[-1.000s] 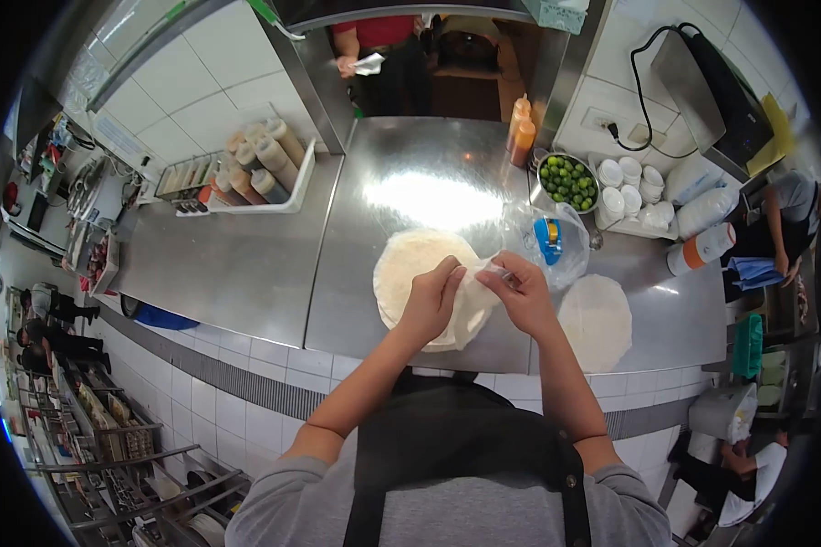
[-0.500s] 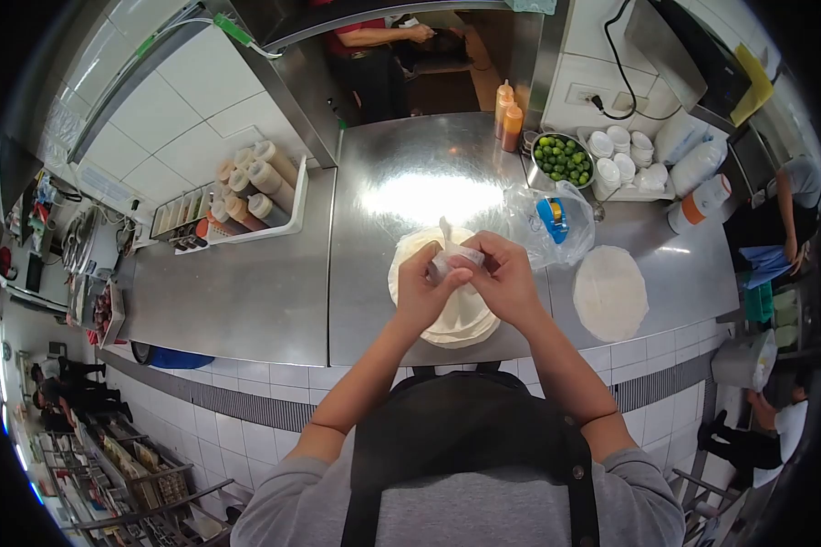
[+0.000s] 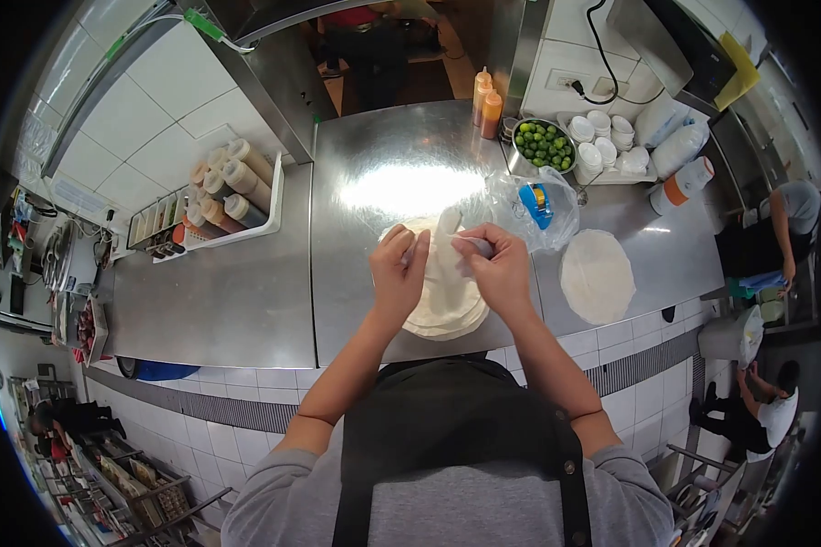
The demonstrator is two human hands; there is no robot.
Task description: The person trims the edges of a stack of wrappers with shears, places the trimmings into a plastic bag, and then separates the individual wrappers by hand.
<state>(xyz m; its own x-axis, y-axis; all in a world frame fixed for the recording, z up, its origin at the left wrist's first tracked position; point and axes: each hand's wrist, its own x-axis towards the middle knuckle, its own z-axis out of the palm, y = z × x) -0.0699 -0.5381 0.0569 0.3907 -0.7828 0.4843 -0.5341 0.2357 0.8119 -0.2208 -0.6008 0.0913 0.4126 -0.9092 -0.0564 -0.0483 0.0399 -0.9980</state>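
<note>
A stack of flat round flatbreads point(image 3: 442, 321) lies on the steel counter right in front of me. Above it, a thin whitish sheet point(image 3: 449, 224) that looks like plastic stretches between my hands. My left hand point(image 3: 400, 271) is closed at the left of the stack, thumb against the fingers on the sheet's edge. Pinched fingers of my right hand point(image 3: 499, 272) grip the sheet's other side. Farther right lies a single flatbread point(image 3: 597, 276). A blue tape dispenser point(image 3: 536, 206) rests on a clear plastic bag point(image 3: 561, 232) beyond my right hand.
Sauce bottles point(image 3: 246, 182) fill a white tray point(image 3: 274, 205) at the left. A bowl of green limes point(image 3: 544, 148), two orange sauce bottles point(image 3: 486, 105) and stacked white cups point(image 3: 602, 137) stand at the back right. Other people point(image 3: 766, 410) are around the kitchen.
My hands have moved apart, from close together over the crumpled sheet to either side of the stack, and the sheet is more spread out. The view has shifted slightly.
</note>
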